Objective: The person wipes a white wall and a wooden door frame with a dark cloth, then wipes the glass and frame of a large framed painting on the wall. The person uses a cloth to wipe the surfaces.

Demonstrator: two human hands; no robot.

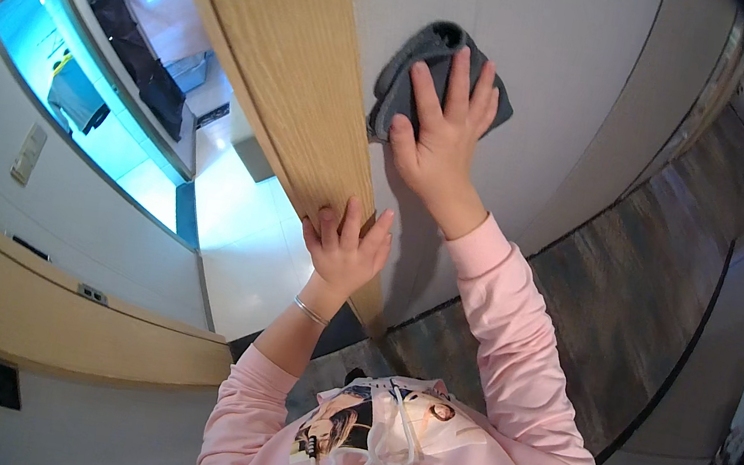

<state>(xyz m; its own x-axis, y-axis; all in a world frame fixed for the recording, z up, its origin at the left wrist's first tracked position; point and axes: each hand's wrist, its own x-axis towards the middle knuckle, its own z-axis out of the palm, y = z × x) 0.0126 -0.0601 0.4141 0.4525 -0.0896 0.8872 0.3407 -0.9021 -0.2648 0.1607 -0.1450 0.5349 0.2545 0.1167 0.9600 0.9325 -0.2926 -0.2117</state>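
Note:
A folded dark grey cloth point(399, 96) lies pressed against the pale wall point(543, 99), its left edge close to the wooden door frame point(285, 39). My right hand point(448, 121) is spread flat over the cloth, fingers apart, thumb at the lower left edge. Lower down, my left hand point(349, 247) rests with spread fingers on the door frame near its right edge and holds nothing. A thin silver-coloured bangle point(311, 311) circles the left wrist. Both sleeves are pink.
Left of the frame, a doorway shows a light tiled floor point(254, 251). Beyond it are a blue-lit opening with a hanging garment point(77, 93) and a wall switch point(29, 154). A second wooden frame point(110, 345) stands lower left. Dark patterned carpet point(647, 274) runs along the corridor at right.

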